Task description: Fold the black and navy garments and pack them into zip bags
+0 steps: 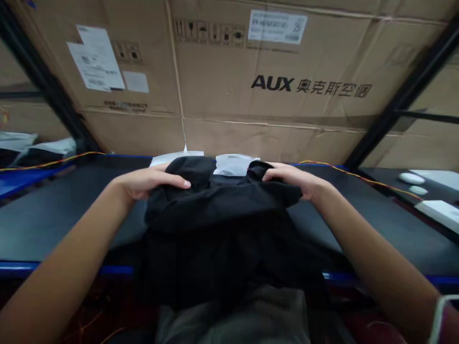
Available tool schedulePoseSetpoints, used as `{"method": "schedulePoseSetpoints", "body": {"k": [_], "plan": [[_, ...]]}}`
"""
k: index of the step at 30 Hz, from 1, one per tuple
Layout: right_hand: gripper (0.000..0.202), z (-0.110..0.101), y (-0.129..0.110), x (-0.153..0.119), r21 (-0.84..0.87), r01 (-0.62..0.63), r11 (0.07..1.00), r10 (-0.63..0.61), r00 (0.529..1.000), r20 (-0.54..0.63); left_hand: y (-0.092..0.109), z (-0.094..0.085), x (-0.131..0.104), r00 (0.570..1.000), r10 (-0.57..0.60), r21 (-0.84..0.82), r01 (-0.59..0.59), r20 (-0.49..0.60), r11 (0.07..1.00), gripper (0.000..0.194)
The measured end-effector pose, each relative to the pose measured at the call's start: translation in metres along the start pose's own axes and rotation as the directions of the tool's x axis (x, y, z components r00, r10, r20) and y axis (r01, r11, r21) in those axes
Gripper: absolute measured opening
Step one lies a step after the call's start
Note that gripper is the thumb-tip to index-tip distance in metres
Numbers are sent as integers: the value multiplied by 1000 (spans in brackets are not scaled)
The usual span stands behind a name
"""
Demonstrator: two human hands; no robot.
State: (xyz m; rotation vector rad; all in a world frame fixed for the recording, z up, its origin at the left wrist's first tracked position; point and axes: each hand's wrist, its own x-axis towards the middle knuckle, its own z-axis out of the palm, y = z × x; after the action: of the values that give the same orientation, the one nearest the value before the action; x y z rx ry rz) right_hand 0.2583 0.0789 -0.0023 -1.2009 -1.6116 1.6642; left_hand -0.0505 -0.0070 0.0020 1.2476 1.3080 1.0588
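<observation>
A black cloth or garment (222,215) stretches between my two hands, over the front edge of the dark table (43,215), and hangs down toward my lap. My left hand (154,183) grips its upper left part, thumb on top. At the upper right, my right hand (289,177) is closed around a bunched fold, its fingers curled over the fabric. Two white pieces, one at the back left (175,156) and one in the middle (234,165), lie just behind the cloth.
Large cardboard boxes (222,71) form a wall behind the table, between slanted black posts. White-and-black packages (53,145) lie at the far left. On the right are a white box (439,212) and a white rounded object (411,178). A yellow-red cord (351,173) runs along the back.
</observation>
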Motion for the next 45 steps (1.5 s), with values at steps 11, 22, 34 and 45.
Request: {"method": "schedulePoseSetpoints", "body": {"k": [11,22,34,45], "plan": [[54,-14,7,4,-616,556,557,-303,827,473,-9,-1,19,900,370,532,-435,229,727,101],[23,-22,9,19,-694,351,629,-450,892,43,-36,39,34,861,409,753,-478,301,453,30],[30,-20,20,27,-771,447,453,-562,815,142,-41,28,42,850,468,819,-436,240,372,36],[32,-16,19,20,-795,539,280,-408,816,410,-43,34,43,866,468,787,-408,173,464,25]]}}
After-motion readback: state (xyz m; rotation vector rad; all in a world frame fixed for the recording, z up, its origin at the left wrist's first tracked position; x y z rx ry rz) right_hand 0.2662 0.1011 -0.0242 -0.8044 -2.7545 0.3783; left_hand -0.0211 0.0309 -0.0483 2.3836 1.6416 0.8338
